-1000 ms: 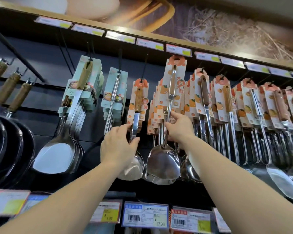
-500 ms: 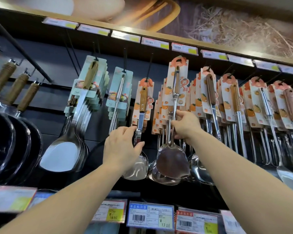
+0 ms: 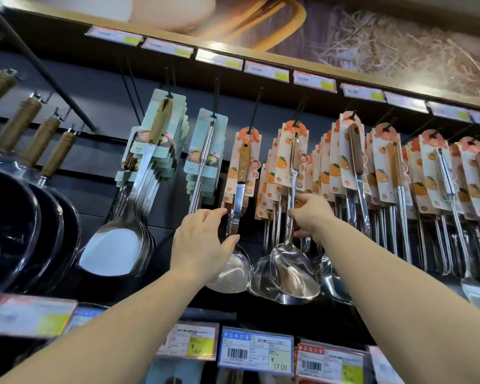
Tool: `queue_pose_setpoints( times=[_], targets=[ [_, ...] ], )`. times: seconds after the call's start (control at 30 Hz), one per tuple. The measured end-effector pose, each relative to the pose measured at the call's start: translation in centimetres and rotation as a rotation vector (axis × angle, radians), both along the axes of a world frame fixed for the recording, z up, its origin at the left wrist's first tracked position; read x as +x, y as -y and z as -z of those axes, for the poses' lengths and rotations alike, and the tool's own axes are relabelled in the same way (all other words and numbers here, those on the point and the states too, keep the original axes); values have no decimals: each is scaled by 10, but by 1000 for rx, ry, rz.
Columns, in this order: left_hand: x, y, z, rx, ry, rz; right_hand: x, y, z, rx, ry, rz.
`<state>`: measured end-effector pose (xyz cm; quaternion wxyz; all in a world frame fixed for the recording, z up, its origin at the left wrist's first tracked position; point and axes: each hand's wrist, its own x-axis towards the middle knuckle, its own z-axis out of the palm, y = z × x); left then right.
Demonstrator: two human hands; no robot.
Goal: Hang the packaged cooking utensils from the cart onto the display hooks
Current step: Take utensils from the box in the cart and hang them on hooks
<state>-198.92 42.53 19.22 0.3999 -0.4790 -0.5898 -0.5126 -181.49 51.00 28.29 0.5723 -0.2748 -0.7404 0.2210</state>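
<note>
A: What is the left hand (image 3: pixel 203 239) doing?

B: At the centre of the frame, its fingers and thumb curl round the steel shaft of the wooden-handled spatula (image 3: pixel 237 217), which hangs on its orange-printed card from a black display hook (image 3: pixel 257 108).

A: And the right hand (image 3: pixel 309 214)?

B: Just right of centre, it pinches the shaft of the all-steel spatula (image 3: pixel 288 245), the front one of a carded stack on the next hook.

A: Around them?

B: Teal-carded turners (image 3: pixel 139 195) centre left, dark pans (image 3: pixel 25 223) at far left, price tags (image 3: pixel 257 353) along the bottom.
</note>
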Motion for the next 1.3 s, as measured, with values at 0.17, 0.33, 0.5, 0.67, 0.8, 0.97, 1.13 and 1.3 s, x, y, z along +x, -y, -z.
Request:
queue_pose_setpoints(
  times=[0.17,0.33,0.5,0.67,0.8,0.97,1.13,1.3],
  targets=[
    [-3,4,6,-31,17,19,-4,-9,9,143,128,247],
    [11,-1,6,-51,38,55,4,0,32,254,174,368],
    [59,-18,7,-109,2,104,46,11,63,458,290,601],
    [152,-34,20,-177,-55,209,144,10,90,540,399,853],
    [261,-54,37,-252,-138,344,256,7,127,385,474,970],
    [435,-80,86,-361,-233,477,421,11,186,196,614,1121],
    [602,-91,136,-509,-269,627,580,26,227,-77,739,1258],
    [735,-106,177,-576,-315,784,691,25,265,-237,698,1302]
  ],
)
